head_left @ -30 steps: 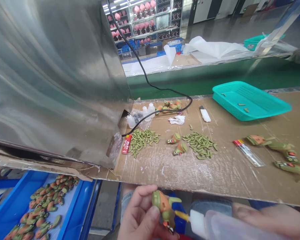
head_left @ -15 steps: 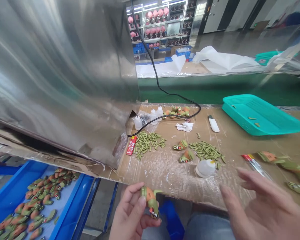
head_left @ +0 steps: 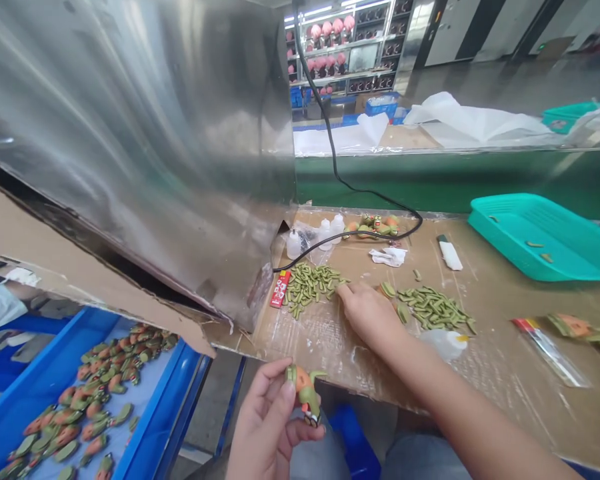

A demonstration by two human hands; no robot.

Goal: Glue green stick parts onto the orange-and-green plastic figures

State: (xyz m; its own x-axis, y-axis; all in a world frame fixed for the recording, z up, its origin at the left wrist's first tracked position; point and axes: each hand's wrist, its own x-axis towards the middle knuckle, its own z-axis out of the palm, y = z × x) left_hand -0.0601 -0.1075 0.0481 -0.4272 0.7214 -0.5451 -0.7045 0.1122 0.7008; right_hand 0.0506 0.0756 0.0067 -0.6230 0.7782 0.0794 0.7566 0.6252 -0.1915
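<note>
Your left hand [head_left: 267, 423] grips a green-and-orange figure [head_left: 303, 390], pinched between thumb and fingers, just in front of the near edge of the bench [head_left: 315, 347]. The figure's head points down, and a thin green limb juts from its side towards your right. Your right hand [head_left: 367, 313] is well apart from it, farther forward over the bench, with your forearm slanting in from the lower right. Its fingertips are at the right edge of the left pile of green pieces [head_left: 310, 287]; you cannot tell from here whether they have closed on one. The right pile of green pieces [head_left: 435, 307] lies on the other side of that hand, with two figures [head_left: 403, 312] partly hidden between. A squeeze bottle [head_left: 445, 343] with a yellow tip lies just beyond your right forearm, partly covered by it. At your lower left, near your left hand, a blue tray [head_left: 147, 417] holds many more figures like the one you grasp.
</note>
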